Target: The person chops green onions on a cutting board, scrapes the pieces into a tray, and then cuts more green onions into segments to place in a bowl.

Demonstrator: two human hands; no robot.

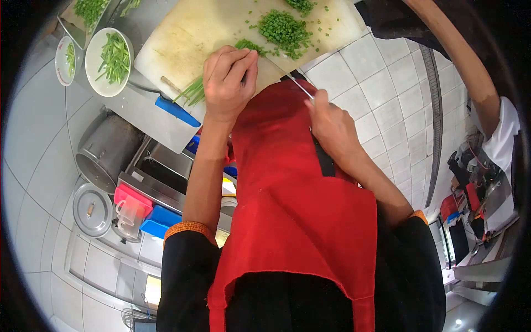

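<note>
My left hand (229, 80) presses a bunch of scallions (193, 91) onto a pale cutting board (188, 39), fingers curled over the stalks. Long green ends stick out on its left side, and a small chopped bit shows by the fingertips. My right hand (334, 124) is closed around the handle of a knife (298, 84). The thin blade points toward my left fingertips and its tip lies close to the cut end of the bunch. A heap of chopped scallions (283, 33) rests on the board beyond the blade, with loose bits scattered around it.
Left of the board stand a white bowl of cut green pieces (110, 61) and a smaller bowl (65, 61). A blue-handled tool (177, 110) lies by the board's edge. A large metal pot (102, 155) stands lower left. Another person's arm (464, 61) reaches in at upper right.
</note>
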